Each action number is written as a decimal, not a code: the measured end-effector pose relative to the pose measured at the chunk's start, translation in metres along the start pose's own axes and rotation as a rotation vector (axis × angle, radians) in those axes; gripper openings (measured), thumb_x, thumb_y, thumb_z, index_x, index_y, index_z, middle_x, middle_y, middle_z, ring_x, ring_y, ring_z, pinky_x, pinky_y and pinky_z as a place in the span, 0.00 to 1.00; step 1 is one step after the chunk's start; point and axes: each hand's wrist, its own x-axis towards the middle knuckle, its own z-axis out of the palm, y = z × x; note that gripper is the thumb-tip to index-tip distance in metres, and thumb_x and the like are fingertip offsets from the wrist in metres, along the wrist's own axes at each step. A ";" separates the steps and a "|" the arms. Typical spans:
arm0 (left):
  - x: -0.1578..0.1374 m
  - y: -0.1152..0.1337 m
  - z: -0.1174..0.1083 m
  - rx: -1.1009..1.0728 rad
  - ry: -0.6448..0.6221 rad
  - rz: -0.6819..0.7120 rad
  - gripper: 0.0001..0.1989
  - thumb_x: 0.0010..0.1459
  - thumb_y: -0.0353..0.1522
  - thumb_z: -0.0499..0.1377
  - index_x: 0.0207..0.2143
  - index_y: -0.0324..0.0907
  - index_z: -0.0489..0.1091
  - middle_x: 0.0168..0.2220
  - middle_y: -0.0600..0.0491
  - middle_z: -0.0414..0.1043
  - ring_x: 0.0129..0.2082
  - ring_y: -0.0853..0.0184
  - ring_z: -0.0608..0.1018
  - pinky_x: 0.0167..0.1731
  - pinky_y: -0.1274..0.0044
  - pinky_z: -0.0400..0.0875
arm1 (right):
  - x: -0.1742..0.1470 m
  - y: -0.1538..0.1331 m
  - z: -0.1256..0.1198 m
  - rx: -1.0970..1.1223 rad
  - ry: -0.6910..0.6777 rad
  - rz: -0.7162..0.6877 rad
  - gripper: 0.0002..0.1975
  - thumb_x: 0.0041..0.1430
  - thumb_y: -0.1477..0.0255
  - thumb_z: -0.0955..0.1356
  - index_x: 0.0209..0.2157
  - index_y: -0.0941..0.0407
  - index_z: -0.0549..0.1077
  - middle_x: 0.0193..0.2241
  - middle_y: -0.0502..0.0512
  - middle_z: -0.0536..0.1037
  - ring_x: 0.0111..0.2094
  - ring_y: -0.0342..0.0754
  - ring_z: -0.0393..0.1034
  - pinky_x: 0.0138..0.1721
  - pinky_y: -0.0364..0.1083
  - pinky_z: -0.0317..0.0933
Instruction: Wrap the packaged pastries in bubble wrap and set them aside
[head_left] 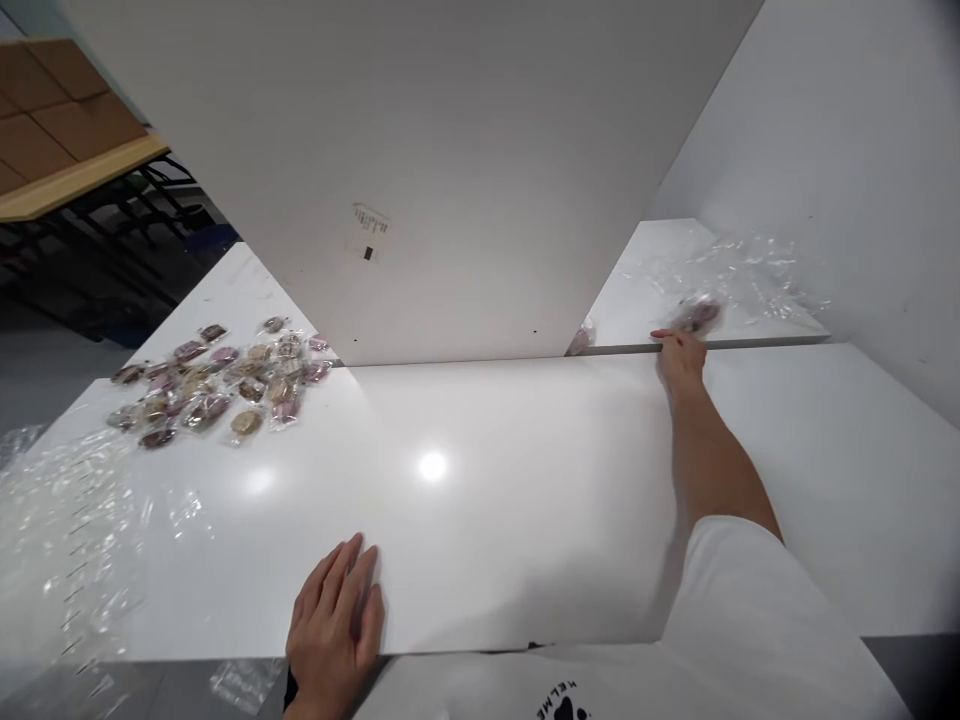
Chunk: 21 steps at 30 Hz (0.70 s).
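Note:
My left hand (330, 620) lies flat on the white table (480, 560) at its front edge, fingers stretched out and holding nothing. With my arm reaching far to the right, my right hand (682, 357) is at the seam between two tabletops. Its fingers are closed at the near end of a clear bag with purple pieces (703, 314), which looks smeared by motion; the exact grip is partly hidden. On the left lies a spread of individually wrapped snacks (247, 392), purple, tan and dark brown. Another wrapped purple piece (583, 337) peeks out beside the upright panel.
A large white panel (450, 180) with a small label stands in the middle. Clear plastic bags (67, 560) cover the left front corner; more loose clear bags (772, 270) lie at the back right by the wall. Cardboard boxes (67, 110) stand on a wooden table far left.

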 end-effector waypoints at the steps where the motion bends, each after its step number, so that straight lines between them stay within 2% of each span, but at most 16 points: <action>1: 0.000 0.000 0.000 0.007 -0.005 -0.002 0.34 0.56 0.29 0.60 0.64 0.60 0.62 0.58 0.53 0.73 0.57 0.49 0.75 0.52 0.57 0.71 | 0.004 0.001 0.001 -0.037 -0.011 -0.055 0.14 0.55 0.78 0.60 0.32 0.58 0.77 0.42 0.60 0.76 0.48 0.52 0.66 0.56 0.53 0.56; 3: 0.001 0.001 0.001 0.018 -0.008 0.003 0.34 0.56 0.29 0.61 0.64 0.60 0.62 0.58 0.53 0.73 0.56 0.50 0.75 0.52 0.57 0.71 | 0.008 0.000 0.004 -0.127 -0.006 -0.171 0.14 0.56 0.79 0.61 0.32 0.58 0.78 0.43 0.62 0.76 0.51 0.53 0.64 0.58 0.53 0.52; 5: 0.002 0.000 0.001 0.026 -0.011 0.006 0.33 0.57 0.29 0.60 0.64 0.59 0.63 0.57 0.52 0.73 0.56 0.50 0.76 0.52 0.58 0.71 | 0.012 0.000 0.003 -0.208 0.071 -0.222 0.15 0.60 0.77 0.61 0.39 0.61 0.79 0.47 0.68 0.75 0.54 0.56 0.60 0.59 0.55 0.48; 7: 0.002 -0.001 0.001 0.041 -0.016 0.010 0.31 0.57 0.29 0.60 0.63 0.57 0.64 0.57 0.51 0.74 0.56 0.51 0.76 0.53 0.58 0.71 | 0.019 0.004 -0.001 -0.252 0.249 -0.167 0.19 0.61 0.73 0.64 0.52 0.63 0.74 0.57 0.73 0.67 0.60 0.60 0.53 0.61 0.58 0.41; 9: 0.002 -0.003 0.001 0.067 -0.021 0.024 0.29 0.57 0.29 0.61 0.61 0.55 0.66 0.57 0.51 0.74 0.56 0.52 0.76 0.53 0.60 0.71 | 0.032 0.011 -0.007 -0.266 0.412 -0.046 0.34 0.58 0.69 0.70 0.64 0.60 0.62 0.67 0.75 0.51 0.66 0.64 0.42 0.60 0.63 0.37; 10: 0.001 -0.003 0.001 0.079 -0.025 0.034 0.28 0.57 0.29 0.61 0.61 0.53 0.67 0.57 0.51 0.74 0.56 0.53 0.75 0.54 0.61 0.71 | 0.040 0.015 -0.010 -0.251 0.420 0.022 0.41 0.55 0.68 0.73 0.67 0.59 0.57 0.69 0.75 0.43 0.67 0.64 0.38 0.60 0.65 0.37; 11: 0.001 -0.004 0.002 0.088 -0.028 0.039 0.28 0.57 0.29 0.61 0.60 0.52 0.67 0.57 0.51 0.73 0.56 0.53 0.75 0.54 0.61 0.71 | 0.049 0.020 -0.012 -0.230 0.369 0.072 0.45 0.53 0.68 0.74 0.68 0.58 0.55 0.70 0.75 0.39 0.67 0.65 0.36 0.59 0.66 0.38; 12: 0.001 -0.004 0.002 0.094 -0.032 0.039 0.28 0.57 0.29 0.61 0.60 0.52 0.68 0.57 0.51 0.73 0.56 0.53 0.75 0.54 0.62 0.71 | 0.057 0.024 -0.013 -0.211 0.286 0.097 0.44 0.52 0.69 0.74 0.68 0.59 0.56 0.70 0.76 0.39 0.66 0.64 0.38 0.59 0.66 0.40; 14: 0.000 -0.004 0.002 0.091 -0.034 0.028 0.27 0.57 0.29 0.61 0.60 0.52 0.68 0.58 0.51 0.73 0.57 0.53 0.75 0.54 0.61 0.70 | 0.071 0.029 -0.012 -0.199 0.136 0.083 0.32 0.55 0.75 0.71 0.62 0.63 0.66 0.67 0.79 0.47 0.64 0.62 0.44 0.59 0.63 0.43; 16: 0.000 -0.003 0.003 0.086 -0.026 0.011 0.27 0.57 0.29 0.61 0.60 0.52 0.68 0.58 0.50 0.73 0.57 0.52 0.75 0.54 0.60 0.70 | 0.074 0.029 -0.008 -0.213 0.082 0.033 0.21 0.57 0.79 0.66 0.53 0.66 0.74 0.63 0.80 0.57 0.60 0.60 0.50 0.59 0.61 0.45; 18: 0.000 -0.003 0.003 0.081 -0.023 0.000 0.28 0.57 0.29 0.62 0.60 0.53 0.68 0.58 0.50 0.73 0.57 0.51 0.75 0.53 0.59 0.70 | 0.061 0.024 -0.002 -0.215 0.069 -0.025 0.20 0.58 0.80 0.62 0.49 0.66 0.77 0.60 0.78 0.63 0.58 0.59 0.53 0.59 0.59 0.47; 21: 0.000 -0.003 0.003 0.085 -0.041 -0.002 0.30 0.57 0.29 0.62 0.62 0.54 0.66 0.58 0.50 0.73 0.56 0.50 0.75 0.53 0.58 0.70 | 0.012 0.008 0.005 -0.197 -0.005 -0.201 0.18 0.60 0.75 0.63 0.48 0.61 0.78 0.57 0.70 0.68 0.57 0.56 0.58 0.59 0.55 0.51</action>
